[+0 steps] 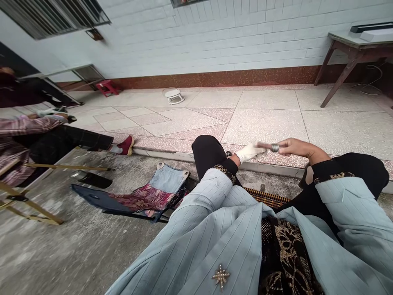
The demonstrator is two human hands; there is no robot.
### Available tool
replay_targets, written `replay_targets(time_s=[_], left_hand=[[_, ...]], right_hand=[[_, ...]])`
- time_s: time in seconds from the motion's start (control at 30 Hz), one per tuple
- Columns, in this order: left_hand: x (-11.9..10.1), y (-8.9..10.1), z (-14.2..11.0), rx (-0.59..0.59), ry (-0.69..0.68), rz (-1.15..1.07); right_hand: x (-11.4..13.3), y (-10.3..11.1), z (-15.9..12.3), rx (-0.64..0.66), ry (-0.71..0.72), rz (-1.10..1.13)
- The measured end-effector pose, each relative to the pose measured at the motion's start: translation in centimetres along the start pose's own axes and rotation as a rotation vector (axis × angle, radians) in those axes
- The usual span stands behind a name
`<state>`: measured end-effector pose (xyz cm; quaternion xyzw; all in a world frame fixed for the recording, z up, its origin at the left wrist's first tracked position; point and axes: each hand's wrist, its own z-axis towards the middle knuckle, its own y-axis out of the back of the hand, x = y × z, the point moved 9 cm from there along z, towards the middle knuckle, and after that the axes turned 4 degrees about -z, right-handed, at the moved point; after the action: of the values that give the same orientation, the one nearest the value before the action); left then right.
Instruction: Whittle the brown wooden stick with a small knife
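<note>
My left hand [249, 152], in a white glove, reaches out over my knees with its fingers closed toward a small dark, metallic object [274, 147]. My right hand [293, 147] is bare and pinches that same object from the other side, fingers together. The two hands meet in front of me, above the step edge. I cannot make out what the small object is. Light blue striped sleeves [215, 213] cover both my arms.
A low folding stool with patterned fabric [153, 194] lies on the concrete to my left. Another person's legs and red shoe [125, 145] stretch in from the left. A wooden table [353, 53] stands at the far right, a white stand [173, 95] on the tiles.
</note>
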<state>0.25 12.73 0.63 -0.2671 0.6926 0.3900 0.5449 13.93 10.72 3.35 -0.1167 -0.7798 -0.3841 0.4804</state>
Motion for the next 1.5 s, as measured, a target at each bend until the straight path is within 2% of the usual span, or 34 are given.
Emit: replay_targets(time_s=[0.07,0.1,0.2,0.3,0.53,0.63,0.73,0.87,1.03,1.2,1.37,1.43,1.5], left_hand=[[0.0,-0.4,0.2,0.060,-0.027,-0.026],[0.0,-0.6,0.3,0.091,-0.037,-0.031],[0.2,-1.0,0.4,0.128,-0.032,-0.025],[0.2,-1.1,0.2,0.113,0.018,-0.033],[0.2,-1.5,-0.2,0.087,0.115,-0.018],[0.4,-1.9,-0.3,0.114,0.120,0.004],[0.1,-2.0,-0.5,0.111,0.103,0.033],[-0.3,-2.0,-0.8,0.118,0.087,0.089],[-1.0,-1.9,-0.9,0.115,0.036,0.158],[-1.7,-2.3,-1.0,0.134,-0.012,0.177],[-1.7,-2.9,-1.1,0.147,-0.005,0.195],[-1.7,-2.9,-1.1,0.149,-0.002,0.200],[-1.7,-2.6,-1.0,0.138,-0.003,0.201]], right_hand=[[0.3,2.7,-0.6,-0.237,0.008,0.121],[0.3,3.2,-0.8,-0.285,0.009,0.162],[0.2,3.1,-0.6,-0.298,0.008,0.233],[-0.3,3.1,-0.4,-0.338,-0.002,0.295],[-2.2,5.2,-0.4,-0.541,-0.066,0.377],[-3.2,6.4,-0.6,-0.635,-0.174,0.195],[-3.9,7.1,-0.9,-0.662,-0.374,-0.187],[-3.6,6.8,-0.7,-0.609,-0.490,-0.541],[-3.5,5.7,-0.2,-0.489,-0.532,-0.710],[-3.6,4.5,0.3,-0.373,-0.505,-0.763],[-3.7,3.4,0.9,-0.292,-0.513,-0.806],[-3.8,2.4,1.2,-0.211,-0.480,-0.776],[-4.1,0.8,1.2,-0.065,-0.420,-0.673]])
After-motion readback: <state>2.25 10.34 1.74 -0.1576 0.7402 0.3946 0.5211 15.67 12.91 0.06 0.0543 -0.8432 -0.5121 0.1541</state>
